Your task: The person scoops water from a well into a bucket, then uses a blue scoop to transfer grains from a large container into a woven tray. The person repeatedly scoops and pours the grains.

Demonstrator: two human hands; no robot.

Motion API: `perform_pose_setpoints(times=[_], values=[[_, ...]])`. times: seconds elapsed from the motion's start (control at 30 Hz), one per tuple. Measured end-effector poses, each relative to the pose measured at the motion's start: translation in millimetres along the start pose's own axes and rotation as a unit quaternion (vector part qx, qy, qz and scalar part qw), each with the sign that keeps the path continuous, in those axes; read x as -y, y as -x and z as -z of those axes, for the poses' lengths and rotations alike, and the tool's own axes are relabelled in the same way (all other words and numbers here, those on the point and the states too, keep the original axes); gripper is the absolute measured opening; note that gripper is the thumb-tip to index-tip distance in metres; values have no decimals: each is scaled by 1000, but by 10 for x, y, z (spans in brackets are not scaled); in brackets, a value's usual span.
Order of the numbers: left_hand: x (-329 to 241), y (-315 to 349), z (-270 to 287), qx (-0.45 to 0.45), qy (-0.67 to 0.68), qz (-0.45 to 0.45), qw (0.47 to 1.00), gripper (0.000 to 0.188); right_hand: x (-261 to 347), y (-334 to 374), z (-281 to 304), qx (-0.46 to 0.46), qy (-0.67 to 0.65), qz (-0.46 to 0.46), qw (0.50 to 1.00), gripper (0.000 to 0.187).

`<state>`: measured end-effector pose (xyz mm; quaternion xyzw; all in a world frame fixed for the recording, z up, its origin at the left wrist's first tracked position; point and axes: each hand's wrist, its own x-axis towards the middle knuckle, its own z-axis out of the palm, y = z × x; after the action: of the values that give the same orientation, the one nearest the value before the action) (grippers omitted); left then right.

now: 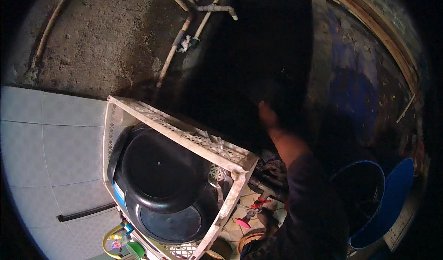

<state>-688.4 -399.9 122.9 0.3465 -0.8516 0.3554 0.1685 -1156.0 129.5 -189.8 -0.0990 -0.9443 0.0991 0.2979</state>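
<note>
My right hand (pixel 268 116) stretches forward at the end of a dark sleeve (pixel 309 204), into deep shadow beyond the crate. Its fingers fade into the dark, so I cannot make out whether they hold anything. Nearest to it on the left is the white plastic crate (pixel 226 156) with lattice sides. Inside the crate lie black round basins (pixel 164 167), one overlapping another, with some cutlery (pixel 220 188) at the right end. My left hand is out of the picture.
A blue barrel (pixel 385 204) stands at the lower right. Below my forearm is a red-handled tap (pixel 259 203). Pipes (pixel 173 52) run along the rough wall. White tiles (pixel 74 154) are on the left; a green cup (pixel 135 249) hangs near the crate's lower left.
</note>
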Motion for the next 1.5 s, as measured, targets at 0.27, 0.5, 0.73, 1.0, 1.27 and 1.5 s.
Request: perform_pose_setpoints(times=[0.27, 0.5, 0.73, 1.0, 1.27, 1.5], values=[[197, 179, 77, -16, 4, 24, 1000, 49, 365, -561, 531, 169, -357, -250, 884, 33], [208, 244, 75, -4, 17, 37, 999, 49, 233, -570, 847, 102, -613, -465, 630, 32], [-77, 101, 192, 79, 26, 48, 995, 50, 57, -974, 2389, 31, -700, -557, 445, 28], [-30, 220, -110, 17, 33, 70, 997, 55, -317, -972, 3699, -57, -713, -491, 496, 16], [-337, 44, 515, 22, 257, 181, 949, 56, -981, -152, 5298, -189, -722, -451, 490, 26], [-152, 25, 228, 158, 373, 254, 879, 58, -1162, 1189, 6978, -290, -624, -483, 541, 24]])
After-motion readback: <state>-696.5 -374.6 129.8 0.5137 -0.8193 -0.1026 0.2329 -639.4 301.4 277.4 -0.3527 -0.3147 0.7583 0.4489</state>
